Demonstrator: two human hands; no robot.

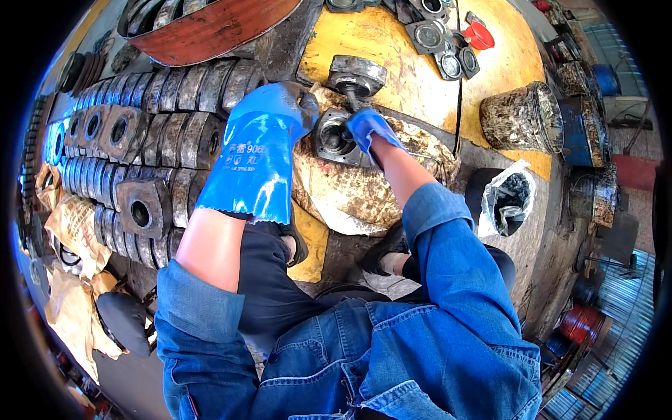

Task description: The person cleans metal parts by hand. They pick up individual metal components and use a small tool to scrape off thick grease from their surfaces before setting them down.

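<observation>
A square metal bearing housing [334, 136] with a round bore lies on a grease-stained, sacking-covered round support before me. My left hand [287, 112], in a long blue rubber glove with grease-darkened fingers, is curled at the housing's upper left side; what its fingers hold, if anything, is hidden. Over the housing's right side is my right hand [371, 131], in a blue glove, with closed fingers around something I cannot make out. Just beyond it, a second metal housing [357, 73] sits tilted, with dark grease below it.
Stacked metal housings [150, 140] fill the left side. A rusty curved metal band [210, 31] lies at the far left. Several small housings [430, 38] and a red funnel-like piece [479, 35] lie at the back. At right stand a grease-caked bucket [521, 115] and a bag-lined container [509, 199] of dark material.
</observation>
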